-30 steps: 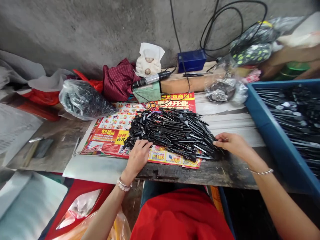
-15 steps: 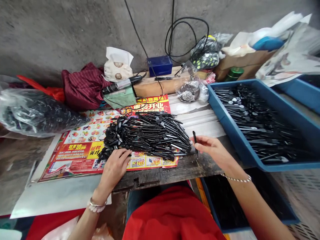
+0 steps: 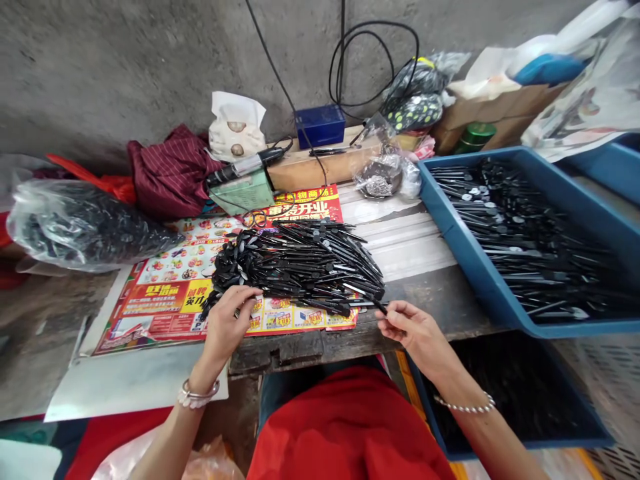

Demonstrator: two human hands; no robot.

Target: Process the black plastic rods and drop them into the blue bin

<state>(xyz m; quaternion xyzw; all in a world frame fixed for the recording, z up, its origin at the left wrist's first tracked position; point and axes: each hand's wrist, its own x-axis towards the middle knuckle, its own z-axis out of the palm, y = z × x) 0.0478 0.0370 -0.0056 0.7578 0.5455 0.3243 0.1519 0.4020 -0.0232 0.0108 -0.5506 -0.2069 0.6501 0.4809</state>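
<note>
As the left hand (image 3: 227, 323) curls, the right hand (image 3: 417, 337) pinches a black stick (image 3: 379, 305)

Though the left fingers are bent, whether they grip anything cannot be told. Just beyond them, stretching toward the right fingers, a pile of such sticks (image 3: 305, 263) lies on a printed sheet (image 3: 170, 307). They look light, stiff and slick — likely to snag where flat ends (image 3: 227, 263) bunch beyond the left fingertips, so a bare shaft seems the better hold. Right thumb and fingertips nip the single stick, its visible part slanting toward the pile.

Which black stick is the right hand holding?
The stick jutting from the right hand, at the near right corner of the pile; the others lie outside its grip.
</note>
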